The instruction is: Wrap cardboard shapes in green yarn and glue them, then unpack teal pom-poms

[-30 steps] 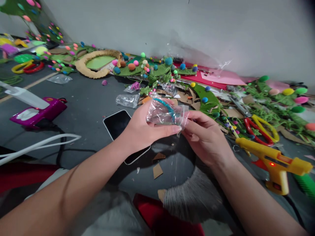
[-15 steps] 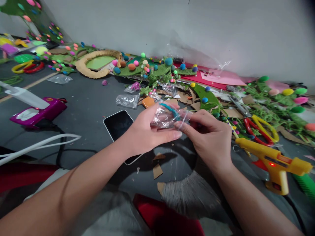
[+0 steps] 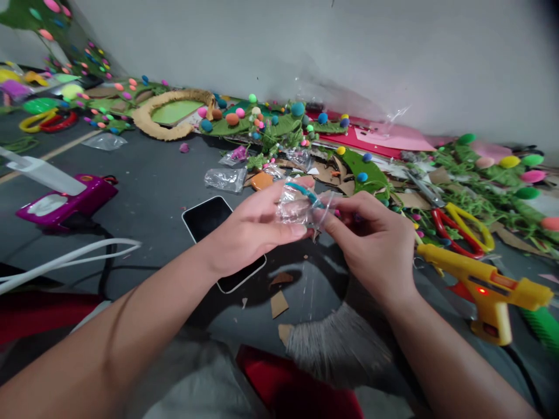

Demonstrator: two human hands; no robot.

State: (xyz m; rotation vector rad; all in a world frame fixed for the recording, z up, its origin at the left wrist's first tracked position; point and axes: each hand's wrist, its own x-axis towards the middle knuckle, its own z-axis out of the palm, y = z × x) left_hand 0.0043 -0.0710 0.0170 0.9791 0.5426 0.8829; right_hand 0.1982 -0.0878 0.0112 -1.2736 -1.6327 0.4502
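Note:
Above the table, a small clear plastic bag [image 3: 293, 205] with a curved teal strand [image 3: 304, 191] at it lies between both hands. My left hand [image 3: 251, 230] has its fingers behind the bag and its thumb along the lower front, closed on it. At the bag's right end, my right hand [image 3: 375, 238] pinches the plastic between thumb and forefinger. Whether the strand is wholly inside the bag, I cannot tell. Beneath my left hand rests a phone [image 3: 208, 216] with a dark screen. A curved piece wrapped in grey yarn [image 3: 336, 346] sits nearest my body.
To the right are a yellow glue gun [image 3: 489, 285] with a red light and red-yellow scissors [image 3: 463, 230]. A purple device [image 3: 94, 195] and white cable [image 3: 87, 256] lie left. Behind are a tan ring [image 3: 146, 119], a crumpled plastic bag [image 3: 225, 180], pompoms and green leaves.
My left thumb has drawn back left, away from my right fingers. The teal strand now lies straighter toward my right fingertips, and both hands still hold the bag.

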